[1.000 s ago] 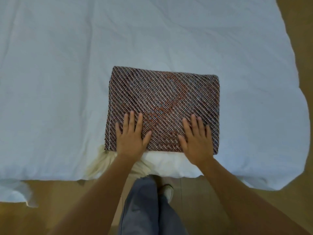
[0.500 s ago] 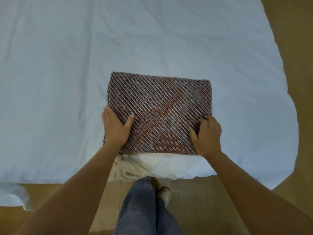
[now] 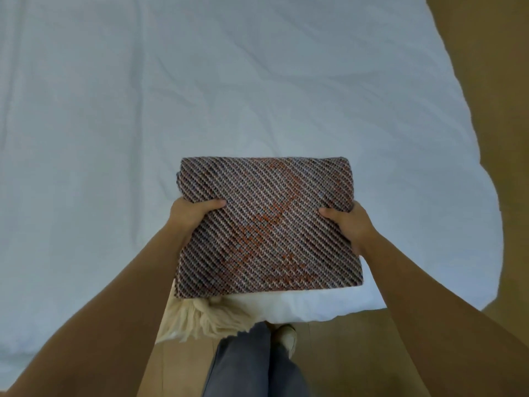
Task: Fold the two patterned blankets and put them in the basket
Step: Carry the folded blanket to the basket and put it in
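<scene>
Folded patterned blanket [image 3: 266, 224], one only, a thick rectangle in diagonal brown, blue and orange weave, held just above the near edge of the white bed [image 3: 143, 110]. Gripped at both side edges: left hand [image 3: 190, 216] clamped on the left edge, thumb on top, fingers hidden underneath; right hand [image 3: 347, 224] likewise clamped on the right edge, thumb over the weave. Cream tassel fringe [image 3: 206, 319] hanging from the near left corner. Below, wooden floor [image 3: 343, 353], grey trousers [image 3: 252, 365], one pale shoe [image 3: 286, 336]. Two bare forearms reaching in from the bottom.
</scene>
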